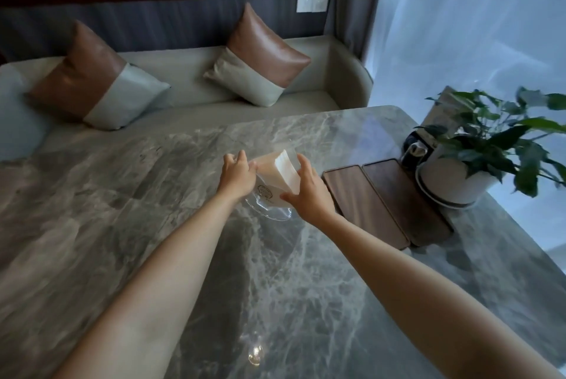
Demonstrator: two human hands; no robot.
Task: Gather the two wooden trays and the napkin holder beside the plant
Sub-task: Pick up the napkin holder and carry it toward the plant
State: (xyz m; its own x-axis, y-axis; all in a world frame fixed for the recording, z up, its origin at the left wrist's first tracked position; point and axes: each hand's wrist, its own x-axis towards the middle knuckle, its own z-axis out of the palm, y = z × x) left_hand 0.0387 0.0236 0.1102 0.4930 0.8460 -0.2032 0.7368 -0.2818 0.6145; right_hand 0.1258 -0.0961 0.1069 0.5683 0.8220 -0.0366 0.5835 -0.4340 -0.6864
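Head view: left hand [237, 175] and right hand [307, 191] clamp the napkin holder [275, 185] from either side at frame centre, fingers curled against its clear walls (base looks tilted, can't tell if it's off the table [122, 194]). Two wooden trays [386, 204] lie side by side right of it, long axes running toward lower right, beside the plant [490, 139]. Holder needs to go right; right hand is nearer the trays.

No legible text anywhere. Napkin holder [271, 191], mid-desk, held between both hands: faint round emblem on the clear front, with a line of small print beneath it, too blurred to read. Wall outlet plate [312, 2] above the sofa: only socket slots, no lettering. Dark device behind the plant pot, at the desk's far right edge: no readable marking.
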